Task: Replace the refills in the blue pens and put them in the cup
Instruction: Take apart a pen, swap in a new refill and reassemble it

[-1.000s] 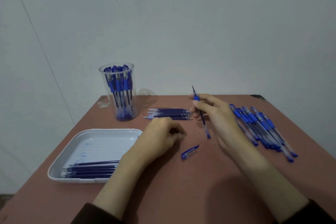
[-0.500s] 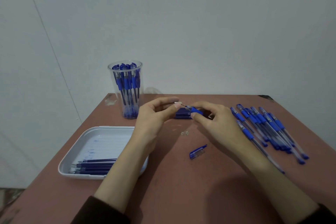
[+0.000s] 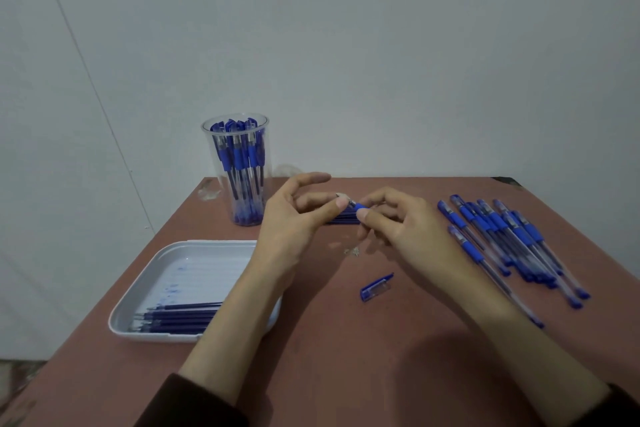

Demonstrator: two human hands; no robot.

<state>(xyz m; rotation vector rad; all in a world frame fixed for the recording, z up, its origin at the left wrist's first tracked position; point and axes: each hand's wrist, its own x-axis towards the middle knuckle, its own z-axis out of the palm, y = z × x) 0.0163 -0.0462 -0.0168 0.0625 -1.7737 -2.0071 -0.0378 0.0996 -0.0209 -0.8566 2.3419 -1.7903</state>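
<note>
Item: blue pen (image 3: 361,207), uncapped, held above the table (image 3: 346,357) between both hands, just in front of the spare refills (image 3: 343,219).
Handling, as judged: light, stiff, smooth plastic. The blue grip section likely offers the surest hold, while the fine tip end is small and probably slippery.
Left hand (image 3: 294,222): raised, thumb and forefinger pinching the tip end, other fingers spread.
Right hand (image 3: 405,229): fingers curled, pinching the grip section.
Cup (image 3: 239,166): off to the left, already holding pens upright.
</note>
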